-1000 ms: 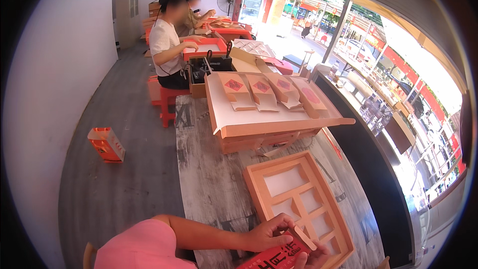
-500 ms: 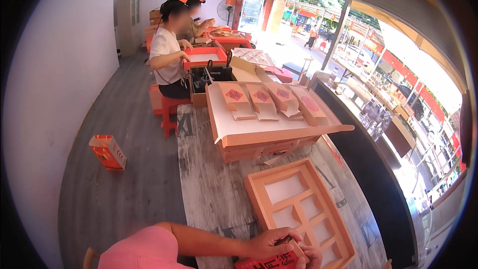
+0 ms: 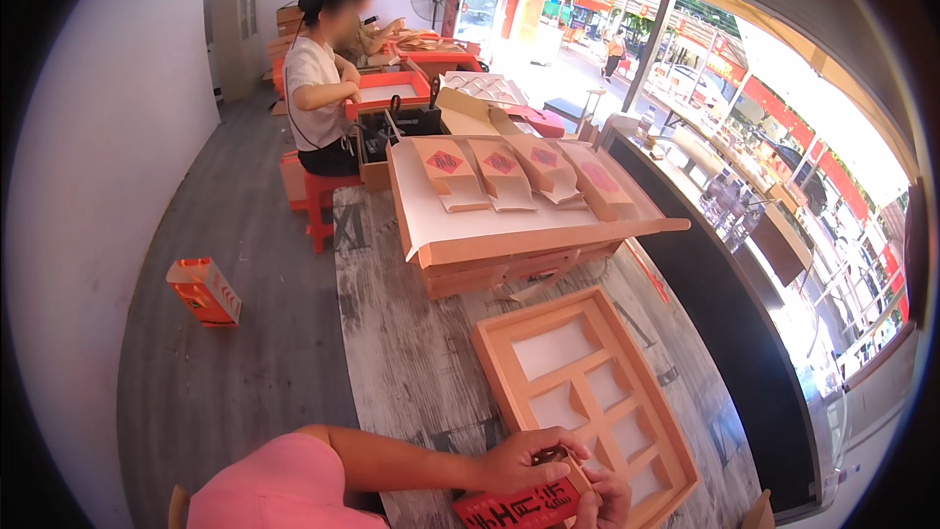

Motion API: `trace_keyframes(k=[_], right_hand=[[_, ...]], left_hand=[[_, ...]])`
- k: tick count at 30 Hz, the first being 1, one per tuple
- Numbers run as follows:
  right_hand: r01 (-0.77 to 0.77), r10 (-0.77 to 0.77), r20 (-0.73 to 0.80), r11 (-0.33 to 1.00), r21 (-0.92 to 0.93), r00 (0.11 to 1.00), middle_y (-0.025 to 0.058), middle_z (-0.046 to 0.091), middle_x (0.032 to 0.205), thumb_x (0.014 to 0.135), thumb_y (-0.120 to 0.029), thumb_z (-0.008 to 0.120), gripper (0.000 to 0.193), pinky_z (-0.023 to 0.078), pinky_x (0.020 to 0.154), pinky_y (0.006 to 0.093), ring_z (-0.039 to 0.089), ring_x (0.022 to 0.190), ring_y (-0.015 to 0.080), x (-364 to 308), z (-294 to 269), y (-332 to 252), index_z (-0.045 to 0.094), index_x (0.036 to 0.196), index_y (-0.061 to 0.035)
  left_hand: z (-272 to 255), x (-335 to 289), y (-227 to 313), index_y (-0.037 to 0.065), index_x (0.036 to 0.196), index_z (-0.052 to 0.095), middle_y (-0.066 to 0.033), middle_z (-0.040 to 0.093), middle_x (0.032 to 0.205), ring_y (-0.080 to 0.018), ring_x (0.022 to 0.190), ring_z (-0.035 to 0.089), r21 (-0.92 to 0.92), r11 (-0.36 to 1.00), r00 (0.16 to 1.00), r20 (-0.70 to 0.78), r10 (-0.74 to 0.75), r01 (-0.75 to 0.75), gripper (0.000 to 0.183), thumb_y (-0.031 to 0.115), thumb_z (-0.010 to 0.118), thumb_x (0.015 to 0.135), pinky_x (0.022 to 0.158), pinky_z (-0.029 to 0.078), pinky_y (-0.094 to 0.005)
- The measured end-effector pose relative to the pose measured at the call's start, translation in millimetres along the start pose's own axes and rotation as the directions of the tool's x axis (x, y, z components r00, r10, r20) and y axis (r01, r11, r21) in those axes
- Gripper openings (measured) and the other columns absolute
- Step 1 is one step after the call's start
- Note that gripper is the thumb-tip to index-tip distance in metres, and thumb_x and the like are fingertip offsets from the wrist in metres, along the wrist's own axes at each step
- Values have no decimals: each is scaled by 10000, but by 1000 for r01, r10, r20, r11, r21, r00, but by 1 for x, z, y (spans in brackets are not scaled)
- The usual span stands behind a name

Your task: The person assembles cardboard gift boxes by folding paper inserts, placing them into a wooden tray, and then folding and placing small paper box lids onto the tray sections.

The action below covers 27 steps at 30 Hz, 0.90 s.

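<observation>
At the bottom of the view both my hands are closed around a small red carton [image 3: 519, 509] with dark lettering and a brown cardboard end. My left hand [image 3: 534, 460] grips that end from above, with the thumb along its edge. On the other side, my right hand [image 3: 605, 498] pinches the corner of the end panel. Right behind my hands lies a brown cardboard tray [image 3: 541, 316], divided into several compartments with white bottoms. My fingers overlap its near left part in the view.
Beyond the tray, several brown paper boxes [image 3: 448, 171] lie on a large white-lined carton lid [image 3: 441, 225]. Two people sit farther back; one in white [image 3: 318, 88] is beside a red tray [image 3: 392, 78]. An orange-red paper bag [image 3: 206, 292] stands on the floor at left.
The whole view has shifted slightly. My hands stay on the carton's brown end, and the red carton has tilted a little. The nearer co-worker's hands have moved slightly over the red tray.
</observation>
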State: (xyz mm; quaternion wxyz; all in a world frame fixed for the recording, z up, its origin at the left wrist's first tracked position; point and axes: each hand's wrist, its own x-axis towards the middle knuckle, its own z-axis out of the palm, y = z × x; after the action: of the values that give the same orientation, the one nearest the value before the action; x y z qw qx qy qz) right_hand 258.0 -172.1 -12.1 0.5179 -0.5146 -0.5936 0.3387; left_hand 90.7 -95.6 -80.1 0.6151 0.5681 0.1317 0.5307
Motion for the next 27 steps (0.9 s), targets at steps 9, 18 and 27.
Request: trace_keyframes(k=[9,18,27], right_hand=[[215,-232,-59,954,-208,971,172,671,1150,1008,-126,620,103,494,948,397,629,1069,294,0,10,1,641,1034,-29],[281,-291,-27,941,-186,956,187,687,1154,1005,-191,647,202,525,926,417,655,1100,336,2,6,13,646,1136,-38],[359,-366,8,908,-215,931,225,628,1255,864,-121,774,374,534,943,452,637,1127,369,9,13,19,591,1170,-9]], left_hand=[[-13,0,-4,8,1227,608,-134,609,1297,-228,1249,581,-9,999,997,63,-37,38,260,160,555,1024,1078,444,-382],[-11,4,12,-4,1082,680,-169,653,1254,-254,1212,616,75,997,997,62,-40,36,189,107,541,1019,1064,460,-393],[-14,5,15,5,1146,683,-170,640,1294,-240,1257,587,-2,997,997,-2,-76,76,216,130,534,1050,1076,451,-377]])
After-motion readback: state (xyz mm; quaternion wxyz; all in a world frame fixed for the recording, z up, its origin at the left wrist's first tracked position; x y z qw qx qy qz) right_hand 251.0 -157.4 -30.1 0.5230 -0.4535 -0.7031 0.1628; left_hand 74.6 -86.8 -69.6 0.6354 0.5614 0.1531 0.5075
